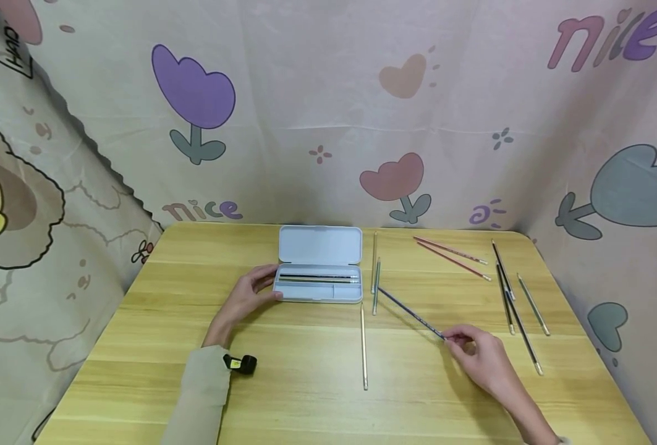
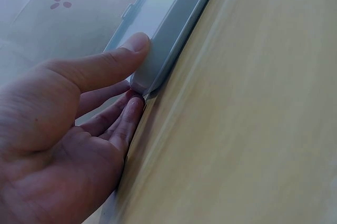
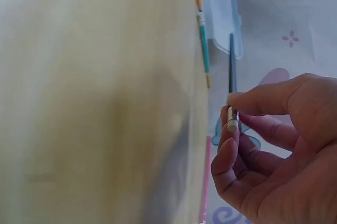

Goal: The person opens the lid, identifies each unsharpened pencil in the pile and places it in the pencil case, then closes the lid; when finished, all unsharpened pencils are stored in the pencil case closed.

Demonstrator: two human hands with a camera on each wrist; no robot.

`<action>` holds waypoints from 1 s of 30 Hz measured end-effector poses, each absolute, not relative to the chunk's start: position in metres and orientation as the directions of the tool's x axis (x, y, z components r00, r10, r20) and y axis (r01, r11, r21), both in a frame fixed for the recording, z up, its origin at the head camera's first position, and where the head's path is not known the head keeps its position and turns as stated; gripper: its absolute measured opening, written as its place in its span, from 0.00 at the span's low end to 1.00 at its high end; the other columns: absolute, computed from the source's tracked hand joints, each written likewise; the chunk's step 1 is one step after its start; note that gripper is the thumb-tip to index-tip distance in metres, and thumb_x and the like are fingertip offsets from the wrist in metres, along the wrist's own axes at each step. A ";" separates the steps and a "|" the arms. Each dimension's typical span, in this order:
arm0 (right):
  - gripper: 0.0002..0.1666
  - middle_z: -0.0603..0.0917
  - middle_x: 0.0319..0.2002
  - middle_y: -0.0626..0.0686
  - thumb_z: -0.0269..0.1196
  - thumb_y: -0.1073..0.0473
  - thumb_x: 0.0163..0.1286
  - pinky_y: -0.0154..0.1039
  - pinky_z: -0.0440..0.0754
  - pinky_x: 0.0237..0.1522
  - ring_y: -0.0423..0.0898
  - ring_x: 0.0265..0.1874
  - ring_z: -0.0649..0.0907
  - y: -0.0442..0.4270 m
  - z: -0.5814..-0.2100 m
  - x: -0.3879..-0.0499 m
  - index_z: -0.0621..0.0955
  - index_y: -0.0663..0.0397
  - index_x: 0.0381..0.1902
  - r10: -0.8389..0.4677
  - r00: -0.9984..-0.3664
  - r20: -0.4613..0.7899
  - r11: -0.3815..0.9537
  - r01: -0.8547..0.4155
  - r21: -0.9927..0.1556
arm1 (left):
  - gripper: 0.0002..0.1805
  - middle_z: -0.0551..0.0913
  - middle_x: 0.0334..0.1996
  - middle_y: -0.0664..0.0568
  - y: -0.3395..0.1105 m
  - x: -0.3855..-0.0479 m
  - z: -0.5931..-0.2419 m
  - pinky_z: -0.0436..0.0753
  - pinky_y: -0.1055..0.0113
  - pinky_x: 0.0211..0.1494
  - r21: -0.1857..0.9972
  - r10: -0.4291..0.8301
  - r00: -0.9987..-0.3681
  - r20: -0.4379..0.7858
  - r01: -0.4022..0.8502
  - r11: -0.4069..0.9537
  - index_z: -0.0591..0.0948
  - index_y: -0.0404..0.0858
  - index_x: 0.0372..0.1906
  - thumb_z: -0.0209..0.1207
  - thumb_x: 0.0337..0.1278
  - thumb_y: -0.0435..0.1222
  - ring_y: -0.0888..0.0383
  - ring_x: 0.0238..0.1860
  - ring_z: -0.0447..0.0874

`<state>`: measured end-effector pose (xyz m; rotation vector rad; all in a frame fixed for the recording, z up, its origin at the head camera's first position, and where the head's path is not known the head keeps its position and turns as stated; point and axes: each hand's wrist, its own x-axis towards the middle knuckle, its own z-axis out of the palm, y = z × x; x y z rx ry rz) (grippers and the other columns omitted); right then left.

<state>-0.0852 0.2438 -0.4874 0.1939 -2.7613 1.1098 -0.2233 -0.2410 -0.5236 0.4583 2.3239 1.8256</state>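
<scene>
A pale blue pencil case (image 1: 319,296) lies with its lid raised, two or more pencils (image 1: 317,279) in its upper compartment. My left hand (image 1: 246,298) holds the case's left end, thumb on the front side and fingers behind; the left wrist view shows the thumb against the case wall (image 2: 163,50) and the hand (image 2: 68,124). My right hand (image 1: 486,361) pinches a dark blue pencil (image 1: 411,313) by its eraser end, its far end pointing toward the case. In the right wrist view the hand (image 3: 284,150) has thumb and fingers round that pencil (image 3: 233,71).
Right of the case lie a yellowish pencil (image 1: 374,262), a green one (image 1: 377,287) and a cream one (image 1: 364,349). Two red pencils (image 1: 453,259) lie at the back right, several dark ones (image 1: 523,330) and a green one (image 1: 534,306) farther right. Patterned cloth hangs behind.
</scene>
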 end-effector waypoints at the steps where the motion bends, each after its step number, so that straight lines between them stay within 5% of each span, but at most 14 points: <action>1: 0.12 0.86 0.31 0.44 0.71 0.74 0.62 0.30 0.86 0.28 0.36 0.31 0.82 0.243 -0.486 -0.087 0.88 0.53 0.38 -0.064 -0.975 0.213 0.711 -0.194 -0.676 | 0.39 0.65 0.73 0.34 -0.241 -0.223 -0.523 0.74 0.60 0.73 0.967 0.328 -0.942 0.068 0.143 0.211 0.68 0.27 0.73 0.71 0.57 0.26 0.35 0.70 0.69; 21: 0.09 0.87 0.36 0.56 0.68 0.72 0.67 0.32 0.88 0.33 0.47 0.37 0.83 0.182 -0.482 -0.151 0.88 0.56 0.41 -0.151 -0.969 0.194 0.576 -0.246 -0.779 | 0.39 0.66 0.72 0.35 -0.242 -0.224 -0.526 0.74 0.59 0.73 0.962 0.321 -0.944 0.073 0.151 0.226 0.69 0.29 0.73 0.72 0.57 0.27 0.35 0.70 0.70; 30: 0.08 0.87 0.36 0.54 0.69 0.74 0.64 0.29 0.81 0.24 0.47 0.35 0.82 0.147 -0.485 -0.192 0.88 0.59 0.39 -0.151 -0.957 0.246 0.544 -0.288 -0.788 | 0.39 0.66 0.73 0.35 -0.240 -0.224 -0.525 0.74 0.57 0.73 0.963 0.319 -0.946 0.062 0.140 0.230 0.69 0.29 0.73 0.72 0.57 0.27 0.35 0.70 0.69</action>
